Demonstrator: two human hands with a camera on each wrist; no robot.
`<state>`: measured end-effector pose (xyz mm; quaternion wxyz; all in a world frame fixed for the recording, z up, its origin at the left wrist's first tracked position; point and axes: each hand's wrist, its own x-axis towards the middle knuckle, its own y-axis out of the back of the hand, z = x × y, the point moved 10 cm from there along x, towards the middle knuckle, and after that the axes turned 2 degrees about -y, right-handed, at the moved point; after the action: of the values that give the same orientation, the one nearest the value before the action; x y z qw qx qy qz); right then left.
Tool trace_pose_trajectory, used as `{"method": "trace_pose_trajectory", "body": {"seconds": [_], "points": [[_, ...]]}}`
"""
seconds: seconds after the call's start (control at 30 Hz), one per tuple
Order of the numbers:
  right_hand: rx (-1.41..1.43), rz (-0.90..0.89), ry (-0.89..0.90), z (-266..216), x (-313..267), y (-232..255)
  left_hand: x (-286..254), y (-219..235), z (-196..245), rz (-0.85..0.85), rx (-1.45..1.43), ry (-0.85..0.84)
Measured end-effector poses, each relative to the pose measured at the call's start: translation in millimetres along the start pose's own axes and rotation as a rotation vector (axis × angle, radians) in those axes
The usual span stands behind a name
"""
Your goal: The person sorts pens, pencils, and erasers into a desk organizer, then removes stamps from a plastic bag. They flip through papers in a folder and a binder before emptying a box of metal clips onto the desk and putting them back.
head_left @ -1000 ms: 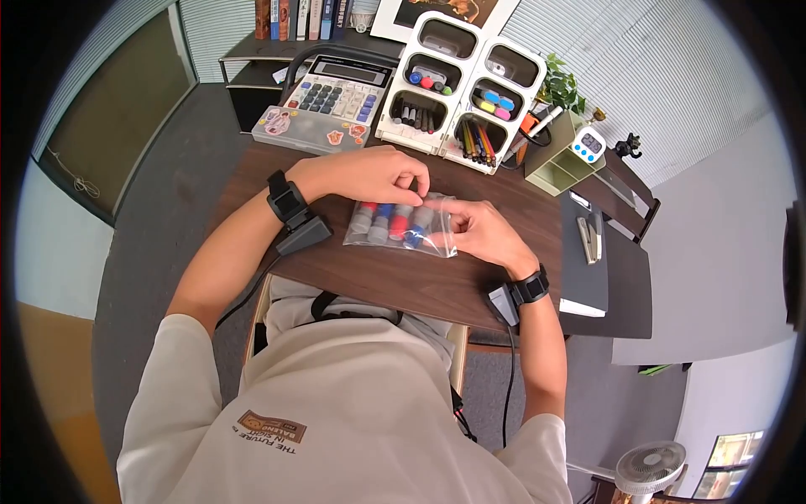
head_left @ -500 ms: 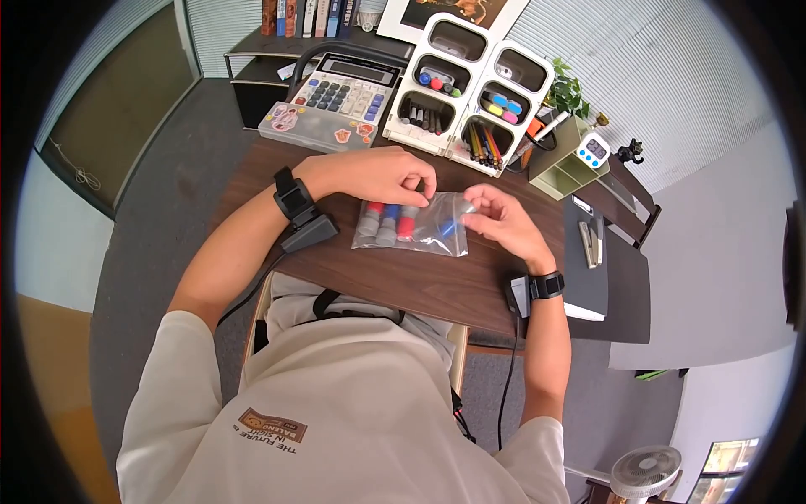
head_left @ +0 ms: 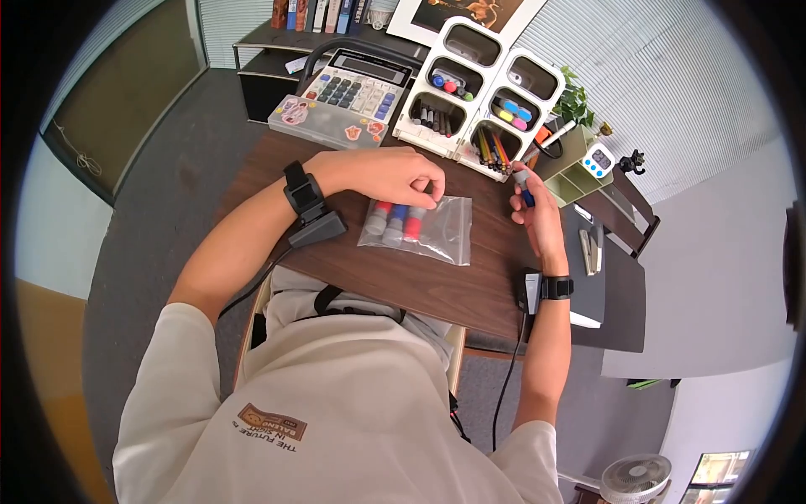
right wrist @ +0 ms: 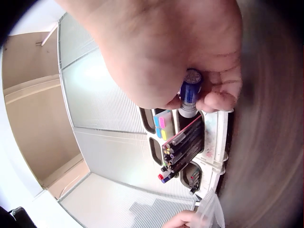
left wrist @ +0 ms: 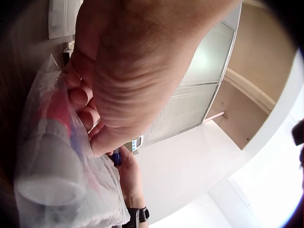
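Note:
A clear zip plastic bag (head_left: 449, 239) lies on the brown desk, holding three small bottles (head_left: 412, 228) in grey with red or blue. My left hand (head_left: 399, 178) pinches the bag's upper edge, fingers curled over it. Close up in the left wrist view, one bottle (left wrist: 50, 166) shows a red band and a grey end through the plastic. Off to the right, near the pencil compartment, my right hand (head_left: 544, 225) grips a small blue-and-grey bottle (right wrist: 191, 89) between thumb and fingers. In the head view its grey end points up toward the organizer.
Behind the bag stands a white organizer (head_left: 445, 144) with pens, pencils and highlighters in its compartments. A calculator (head_left: 357, 92) and a stickered clear case (head_left: 323, 126) are at the back left. At right are a green holder (head_left: 567, 172), a small timer (head_left: 599, 160) and a stapler (head_left: 591, 252).
My right hand has drawn the blue-and-grey bottle out of the bag and carried it right, toward the organizer. My left hand stays at the bag's edge.

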<state>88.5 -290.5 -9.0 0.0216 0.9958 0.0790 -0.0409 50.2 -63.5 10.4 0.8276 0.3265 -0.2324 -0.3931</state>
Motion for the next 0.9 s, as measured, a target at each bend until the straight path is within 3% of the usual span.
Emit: {"method": "trace_pose_trajectory", "body": {"seconds": [0.1, 0.17, 0.3, 0.37, 0.5, 0.57, 0.67, 0.9], "points": [[-0.145, 0.049, 0.075, -4, 2, 10, 0, 1, 2, -0.001, -0.002, -0.001], [-0.433, 0.147, 0.169, -13, 0, 20, -1, 0, 1, -0.006, -0.006, 0.002], [-0.493, 0.221, 0.170, -15, 1, 33, 1, -1, 0, -0.009, -0.002, -0.006], [-0.762, 0.323, 0.292, -30, -5, 34, 1, -1, -1, -0.009, -0.002, -0.002], [-0.678, 0.300, 0.307, -11, 7, 49, 1, -1, -2, -0.006, -0.006, -0.010], [-0.756, 0.326, 0.390, -23, 0, 37, 1, -1, -1, -0.004, -0.010, -0.014], [-0.752, 0.331, 0.302, -35, -11, 28, 0, -1, 0, -0.003, -0.003, 0.000], [-0.760, 0.330, 0.312, -42, -14, 22, 0, -1, 0, -0.002, -0.021, 0.012]]}}
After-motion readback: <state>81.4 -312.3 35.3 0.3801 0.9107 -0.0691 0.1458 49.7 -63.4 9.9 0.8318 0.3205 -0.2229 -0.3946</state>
